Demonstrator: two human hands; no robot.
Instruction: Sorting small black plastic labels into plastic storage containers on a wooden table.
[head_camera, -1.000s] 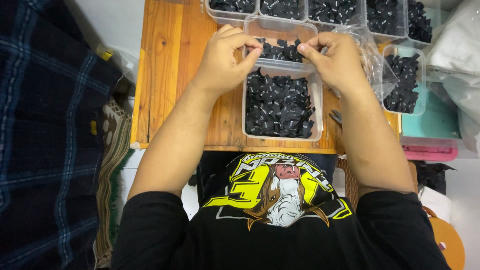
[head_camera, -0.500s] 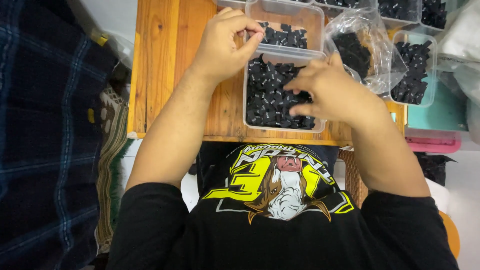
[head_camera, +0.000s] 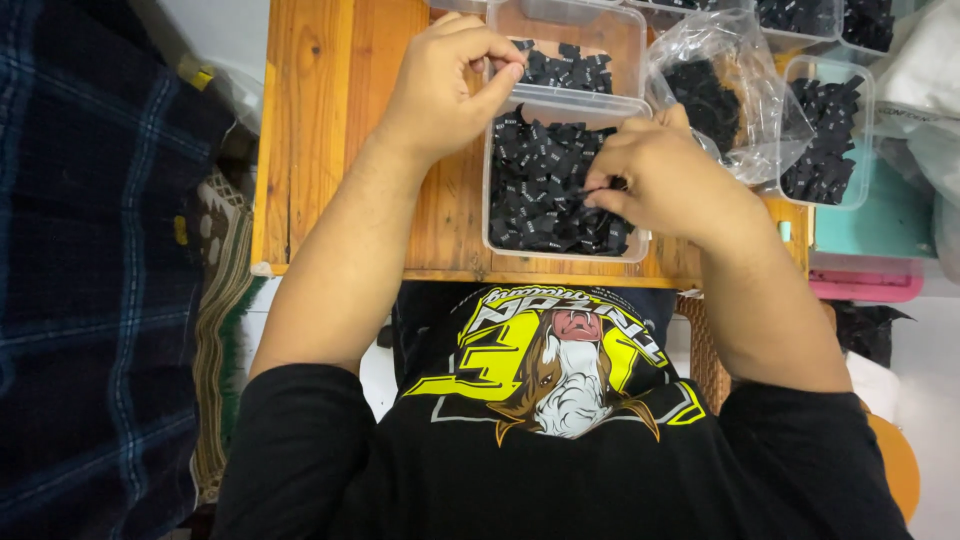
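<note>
Two hands at work over clear plastic tubs of small black fabric labels, on a wooden table (head_camera: 330, 120) filling the upper middle of the frame.

Item: near tub (head_camera: 560, 180), centre of frame, heaped with black labels (head_camera: 530, 190). The right hand (head_camera: 670, 180) reaches into its right side, fingers curled and pinched on one or a few labels at the pile's surface (exactly how many cannot be told).

Item: far tub (head_camera: 565, 45), upper centre, touching the near tub's far edge and only thinly filled with the same labels. The left hand (head_camera: 445, 85) sits at its near left corner, closed, thumb and forefinger pinched at the rim; whether it holds a label or only the rim cannot be told.

Item: crumpled clear bag (head_camera: 725, 95), upper right, holding more labels, just beside both tubs.

Item: further tub (head_camera: 825, 130) of labels, far right, partly over a teal lid or tray.

Step in hand, as a judgement: picking labels out of the full tub, with the sparser tub steadied beside it. The next move appears to call for a clean lift of the pinched piece clear of its neighbours, which lie loose and overlapping and may cling.
</note>
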